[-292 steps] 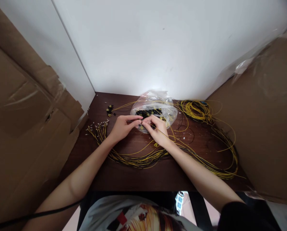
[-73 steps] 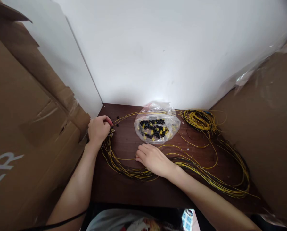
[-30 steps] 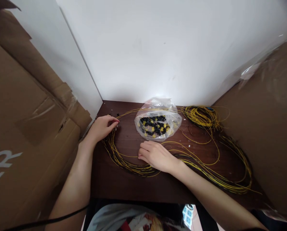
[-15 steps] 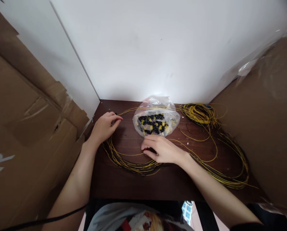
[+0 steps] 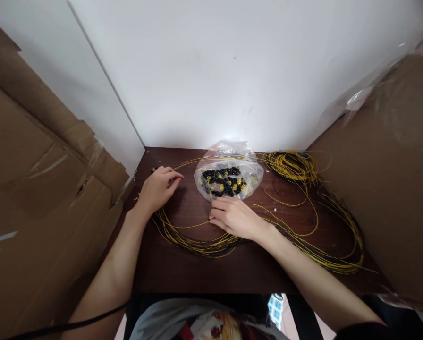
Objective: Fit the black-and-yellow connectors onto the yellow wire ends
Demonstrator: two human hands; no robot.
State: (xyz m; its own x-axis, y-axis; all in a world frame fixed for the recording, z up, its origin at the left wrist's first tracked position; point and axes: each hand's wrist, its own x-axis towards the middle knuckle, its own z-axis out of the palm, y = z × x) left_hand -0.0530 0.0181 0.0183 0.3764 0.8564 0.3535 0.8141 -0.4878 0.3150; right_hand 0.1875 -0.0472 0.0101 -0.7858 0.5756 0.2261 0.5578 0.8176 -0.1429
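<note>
My left hand (image 5: 159, 188) is over the left side of the table, thumb and fingertips pinched together; whatever they hold, if anything, is too small to make out. My right hand (image 5: 235, 218) is closed in front of the plastic bag, its fingertips pinching a thin yellow wire (image 5: 193, 226). That wire runs left toward a loose bundle of yellow and black wires (image 5: 200, 248), which curves beneath both hands. Between and beyond the hands sits a clear plastic bag (image 5: 249, 165), opened wide. Small black and yellow connectors (image 5: 229, 182) fill it.
A coil of yellow wire (image 5: 291, 167) lies at the back right of the brown table (image 5: 211, 276). More looped wires (image 5: 356, 245) lie at the right. Cardboard boxes flank the left (image 5: 48, 189) and right (image 5: 384, 156). A white wall (image 5: 211, 80) closes the back.
My right thumb and fingers have closed together on the yellow wire. My left hand has shifted very slightly right, its fingertips drawn together. The bag and coils lie as before.
</note>
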